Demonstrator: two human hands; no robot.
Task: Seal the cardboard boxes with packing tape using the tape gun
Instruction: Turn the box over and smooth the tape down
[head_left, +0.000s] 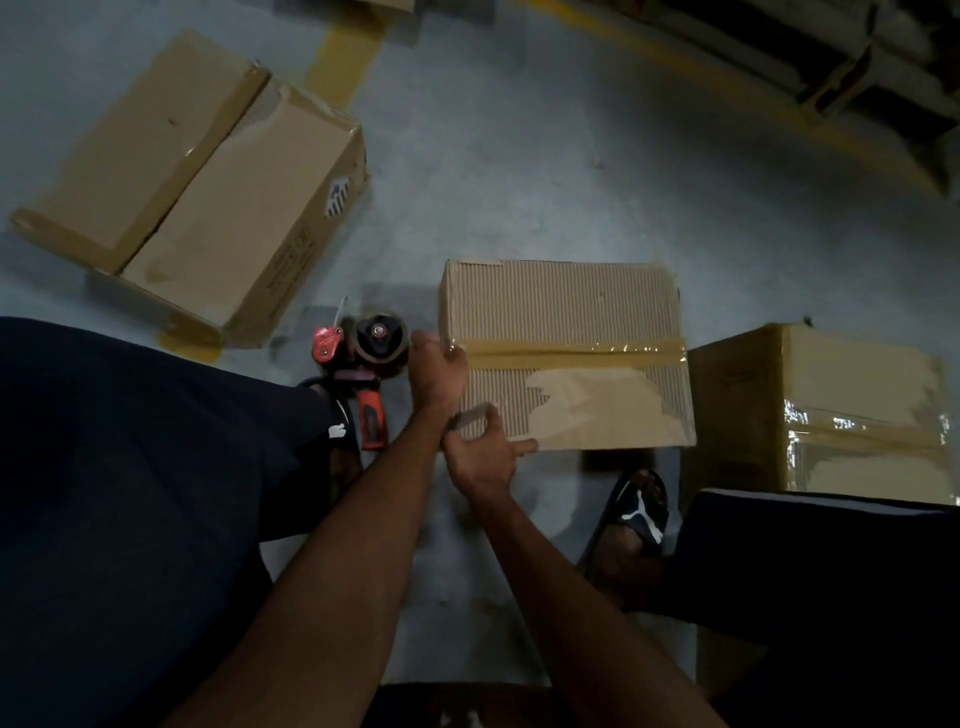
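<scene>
A corrugated cardboard box (561, 306) lies on the floor in the middle, with a strip of brown packing tape (576, 351) running across its top from left to right. My left hand (439, 371) presses the tape's left end down over the box's left edge. At the box's near left corner rests my right hand (483, 454), thumb on top and index finger stretched along the near side. The red and black tape gun (371, 345) lies on the floor just left of the box, beside my left hand; neither hand holds it.
A larger taped cardboard box (192, 182) lies at the far left. Another taped box (831, 389) stands close to the right of the middle one. My sandalled foot (641, 512) is planted near the box's front right. Dark shelving fills the far right corner.
</scene>
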